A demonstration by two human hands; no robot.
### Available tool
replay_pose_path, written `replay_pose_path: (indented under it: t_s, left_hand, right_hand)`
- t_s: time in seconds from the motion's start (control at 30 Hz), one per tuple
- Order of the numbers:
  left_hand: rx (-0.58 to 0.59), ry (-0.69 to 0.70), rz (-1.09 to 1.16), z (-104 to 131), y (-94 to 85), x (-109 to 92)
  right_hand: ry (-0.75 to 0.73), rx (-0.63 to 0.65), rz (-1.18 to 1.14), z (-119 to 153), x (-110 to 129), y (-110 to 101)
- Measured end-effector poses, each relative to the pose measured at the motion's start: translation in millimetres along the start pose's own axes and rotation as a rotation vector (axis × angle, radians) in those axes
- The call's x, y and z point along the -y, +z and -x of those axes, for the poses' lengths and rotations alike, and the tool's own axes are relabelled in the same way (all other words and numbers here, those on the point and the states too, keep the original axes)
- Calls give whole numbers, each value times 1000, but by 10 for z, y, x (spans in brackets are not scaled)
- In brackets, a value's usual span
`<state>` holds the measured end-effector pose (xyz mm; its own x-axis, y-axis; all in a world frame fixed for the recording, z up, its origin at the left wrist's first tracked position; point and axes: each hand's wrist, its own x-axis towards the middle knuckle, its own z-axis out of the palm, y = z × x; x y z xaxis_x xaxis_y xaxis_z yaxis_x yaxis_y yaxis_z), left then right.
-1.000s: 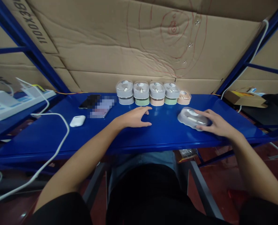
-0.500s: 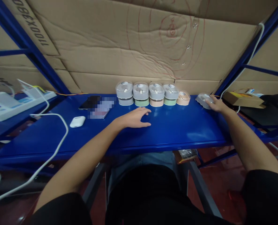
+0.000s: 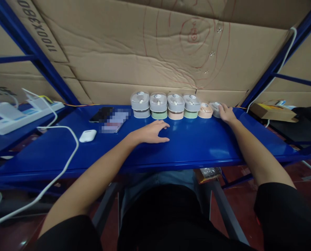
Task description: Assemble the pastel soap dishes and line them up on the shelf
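A row of small rounded boxes with clear lids lines the back of the blue table [image 3: 186, 146]. Grey boxes, such as the leftmost grey box [image 3: 140, 101], sit stacked on lower boxes in grey, green and pink. At the row's right end is a single peach box [image 3: 205, 110], one layer high. Beside it, my right hand [image 3: 226, 113] grips a grey box [image 3: 216, 109], partly hidden by the fingers. My left hand [image 3: 155, 131] rests on the table in front of the stacks, fingers apart and holding nothing.
On the left lie a white earbud case [image 3: 88, 136], a dark phone [image 3: 101, 114] and a blurred-out phone [image 3: 115, 121]. A white cable [image 3: 66, 164] crosses the left edge near a power strip [image 3: 27, 118]. Cardboard [image 3: 118, 52] walls the back; an open carton [image 3: 274, 113] stands at right.
My right hand has slid the grey box left along the table, up beside the peach box. My left hand has stayed in place.
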<state>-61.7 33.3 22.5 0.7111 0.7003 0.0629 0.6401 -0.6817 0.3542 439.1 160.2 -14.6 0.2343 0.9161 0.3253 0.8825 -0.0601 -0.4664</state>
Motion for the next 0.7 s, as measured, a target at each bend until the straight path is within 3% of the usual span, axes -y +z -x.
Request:
replay_pose_path:
  t_s: [0.17, 0.23, 0.33, 0.5, 0.6, 0.7]
  left_hand:
    - [-6, 11, 1, 5, 7, 16]
    - [-5, 12, -2, 5, 6, 18]
    - [-3, 13, 1, 6, -3, 10]
    - [4, 8, 2, 9, -12, -8]
    - [1, 14, 2, 9, -7, -3]
    - [2, 17, 2, 8, -3, 4]
  right_hand:
    - [79, -114, -22, 106, 99, 40]
    - [-9, -192, 41, 151, 158, -11]
    - [-253, -244, 191, 222, 317, -88]
    - [-569, -76, 285, 321, 641, -34]
    - [-637, 47, 309, 365, 737, 23]
    - [-626, 87, 288, 434, 769, 9]
